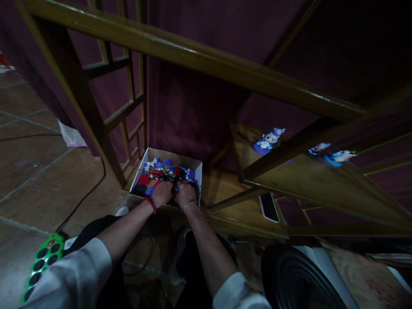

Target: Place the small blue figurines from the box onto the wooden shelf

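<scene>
An open white box (198,178) stands on the low wooden shelf, holding several small figurines and round bases in red, purple and black. Both hands reach down into its front part, side by side. My left hand (162,194), with a red bead bracelet on the wrist, has its fingers curled down among dark pieces. Close on its right, my right hand (186,194), with a thin silver bracelet, is curled the same way. The fingertips of both hands are hidden, and what they touch is too dark to make out.
Figurines (268,139) stand on the higher wooden shelf (309,184) at right. A phone (269,207) lies on the lower shelf (225,189). A wooden rail (193,53) crosses above. A green object (41,264) is at lower left, a dark round stool (299,279) at lower right.
</scene>
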### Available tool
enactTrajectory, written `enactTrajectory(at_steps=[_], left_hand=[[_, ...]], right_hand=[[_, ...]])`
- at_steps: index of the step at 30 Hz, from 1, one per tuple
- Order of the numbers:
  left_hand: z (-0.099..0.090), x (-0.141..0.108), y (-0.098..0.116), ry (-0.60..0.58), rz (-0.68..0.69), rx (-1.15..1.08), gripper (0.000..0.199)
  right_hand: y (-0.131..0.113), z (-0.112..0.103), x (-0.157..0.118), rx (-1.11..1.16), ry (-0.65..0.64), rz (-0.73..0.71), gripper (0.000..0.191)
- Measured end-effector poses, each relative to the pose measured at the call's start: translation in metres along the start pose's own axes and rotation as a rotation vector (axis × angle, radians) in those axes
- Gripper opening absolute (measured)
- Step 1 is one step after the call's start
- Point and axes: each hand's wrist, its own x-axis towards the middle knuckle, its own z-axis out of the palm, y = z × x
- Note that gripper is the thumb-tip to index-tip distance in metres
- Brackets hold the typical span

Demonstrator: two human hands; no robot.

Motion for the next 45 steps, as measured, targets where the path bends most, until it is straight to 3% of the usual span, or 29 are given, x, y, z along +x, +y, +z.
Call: enactTrajectory(at_steps=[5, 22, 45], left_hand=[[0.001, 0.0, 0.0, 0.058, 0.01, 0.038, 0.032], [-0.001, 0.005, 0.0, 0.038, 0.066, 0.01, 0.032], [-0.001, -0.003, -0.015, 0.086, 0.089, 0.077, 0.031]], right_hand=[[-0.002, 0.0, 0.0, -0.016, -0.008, -0.019, 0.028], [-0.005, -0.001, -0.001, -0.055, -0.036, 0.001, 0.028], [0.01, 0.002, 0.001, 0.179, -0.037, 0.094, 0.026]])
